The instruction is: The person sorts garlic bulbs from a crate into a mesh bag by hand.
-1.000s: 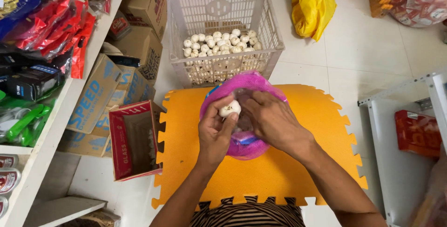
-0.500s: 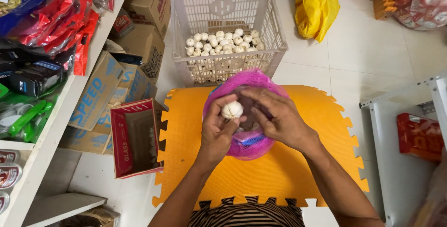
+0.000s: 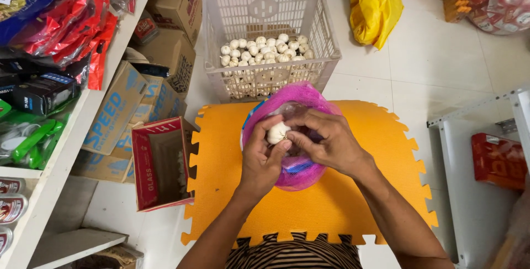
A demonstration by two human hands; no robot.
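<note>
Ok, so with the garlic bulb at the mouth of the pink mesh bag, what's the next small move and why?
Probably ease the garlic bulb down into the pink mesh bag. The left hand pinches it right at the opening, while the right hand holds the rim spread, so the way in looks open.

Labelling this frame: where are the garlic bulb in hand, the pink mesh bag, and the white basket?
garlic bulb (image 3: 276, 132), head view, its top.
pink mesh bag (image 3: 301, 95), head view, upper rim.
white basket (image 3: 265, 10), head view, back wall.
</note>
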